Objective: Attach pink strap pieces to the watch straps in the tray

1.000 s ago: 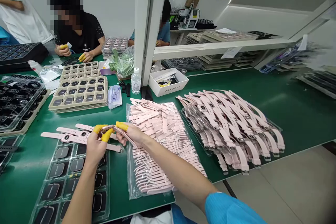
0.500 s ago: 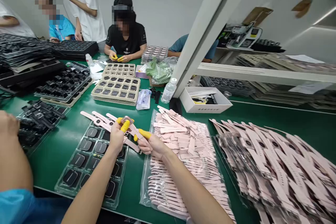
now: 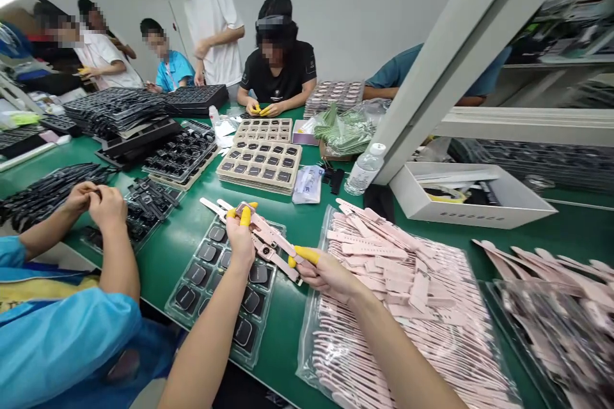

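Observation:
My left hand [image 3: 240, 236], with yellow finger cots, pinches the case end of a pink smartwatch [image 3: 272, 232]. At the strap's far end, my right hand [image 3: 326, 273] grips the pink band between thumb and fingers, also in yellow cots. Beneath them, more pink-strapped watches [image 3: 267, 252] lie across a clear plastic tray [image 3: 167, 307] holding dark square watch faces [image 3: 207, 252]. To the right of my right hand, loose pink straps [image 3: 367, 249] are heaped on a plastic-bagged layer of straps [image 3: 393, 345]. The left palm and part of the watch case are hidden.
Further right stand stacked trays of pink watches [image 3: 542, 319]. Behind are a white box [image 3: 480, 214], a water bottle [image 3: 365, 169] and beige trays [image 3: 259, 186]. A co-worker's blue sleeve [image 3: 86, 345] and hands are close on the left; a slanted white post [image 3: 446, 70] rises at right.
The view has swung left, so everything sits further right. My hands still hold the watch, its strap stretched out straighter between them. The neighbouring co-worker's hands have come into view.

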### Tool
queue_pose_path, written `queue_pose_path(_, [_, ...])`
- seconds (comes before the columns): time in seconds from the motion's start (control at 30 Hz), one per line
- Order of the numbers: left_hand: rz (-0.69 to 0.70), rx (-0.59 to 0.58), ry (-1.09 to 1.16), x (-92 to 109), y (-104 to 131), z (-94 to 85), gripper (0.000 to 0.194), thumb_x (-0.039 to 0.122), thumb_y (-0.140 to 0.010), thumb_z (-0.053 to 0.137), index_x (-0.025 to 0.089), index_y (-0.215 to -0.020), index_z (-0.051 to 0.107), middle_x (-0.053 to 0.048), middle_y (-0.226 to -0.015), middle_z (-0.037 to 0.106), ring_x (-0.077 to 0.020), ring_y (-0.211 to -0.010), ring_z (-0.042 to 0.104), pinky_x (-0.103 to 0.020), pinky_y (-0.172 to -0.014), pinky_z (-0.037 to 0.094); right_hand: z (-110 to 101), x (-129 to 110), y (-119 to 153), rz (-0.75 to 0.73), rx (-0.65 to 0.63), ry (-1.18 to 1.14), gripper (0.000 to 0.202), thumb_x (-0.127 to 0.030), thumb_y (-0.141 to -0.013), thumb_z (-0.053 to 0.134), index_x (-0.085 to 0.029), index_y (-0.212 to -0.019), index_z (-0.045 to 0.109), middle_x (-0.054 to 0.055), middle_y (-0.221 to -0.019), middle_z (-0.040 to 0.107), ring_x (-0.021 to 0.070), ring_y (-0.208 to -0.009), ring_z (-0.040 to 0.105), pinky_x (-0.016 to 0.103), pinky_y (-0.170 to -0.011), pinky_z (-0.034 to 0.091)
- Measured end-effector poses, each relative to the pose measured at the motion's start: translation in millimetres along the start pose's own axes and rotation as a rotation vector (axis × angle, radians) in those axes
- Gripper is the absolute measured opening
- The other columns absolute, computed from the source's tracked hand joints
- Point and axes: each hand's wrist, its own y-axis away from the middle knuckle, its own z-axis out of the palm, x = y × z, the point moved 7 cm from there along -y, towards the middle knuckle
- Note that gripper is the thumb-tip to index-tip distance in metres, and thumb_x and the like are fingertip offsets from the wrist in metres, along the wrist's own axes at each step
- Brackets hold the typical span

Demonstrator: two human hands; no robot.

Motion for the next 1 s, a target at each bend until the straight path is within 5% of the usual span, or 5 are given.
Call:
queue_pose_path(0.13, [-0.05, 0.072, 0.053, -4, -7, -8.6, 0.055, 0.045, -0.07, 0.088, 0.019, -0.1, 0.052, -0.008, -0.1, 0.077, -0.0124, -0.068, 0.068, -0.024, -0.065, 0.053, -13, -9, 0, -0.134, 0.165, -0.071, 0.046, -0.056, -0.076, 0.081, -0.021, -0.081, 0.052, -0.009, -0.058, 0.044, 0.0026, -0.04, 0.023, 0.016, -0.037, 0.014])
queue_pose_path(0.33, [-0.278, -0.404, -0.317, -60, 34, 27.9, 0.05, 0.052, -0.081, 0.077, 0.02, -0.103, 0.045, -0.009, -0.101, 0.074, -0.0144, -0.055, 0.066, -0.024, -0.049, 0.047, -22, -18, -1, -0.318, 0.277, -0.12, 0.045, -0.055, -0.079, 0.083, -0.022, -0.089, 0.055, -0.005, -0.064, 0.058, 0.0071, -0.045, 0.044, 0.02, -0.044, 0.036])
queue_pose_path(0.47, [-0.067, -0.668, -0.64, -66, 57, 38.2, 0.019, 0.025, -0.092, 0.062, 0.019, -0.109, 0.054, -0.01, -0.11, 0.071, -0.0209, -0.098, 0.071, -0.036, -0.091, 0.057, -16, -14, -4, -0.322, 0.24, -0.137, 0.047, -0.056, -0.075, 0.085, -0.021, -0.088, 0.058, -0.005, -0.06, 0.056, 0.0073, -0.043, 0.042, 0.02, -0.041, 0.033])
queue_pose_path(0.63, [0.111, -0.939, -0.841, -60, 64, 43.9, 0.044, 0.007, -0.088, 0.049, 0.018, -0.129, 0.062, -0.013, -0.128, 0.069, -0.025, -0.118, 0.065, -0.043, -0.107, 0.051, -10, -12, -6, -0.278, 0.186, -0.079, 0.045, -0.055, -0.074, 0.083, -0.019, -0.083, 0.058, -0.005, -0.055, 0.056, 0.0062, -0.04, 0.038, 0.019, -0.039, 0.029])
queue_pose_path(1.0, [0.269, -0.957, -0.816, -41, 63, 52.4, 0.037, 0.015, -0.097, 0.048, 0.019, -0.129, 0.066, -0.012, -0.126, 0.069, -0.0246, -0.118, 0.065, -0.042, -0.107, 0.052, -12, -12, -6, -0.2, 0.198, -0.129, 0.046, -0.054, -0.068, 0.083, -0.021, -0.082, 0.054, -0.011, -0.047, 0.042, 0.0023, -0.035, 0.022, 0.017, -0.037, 0.013])
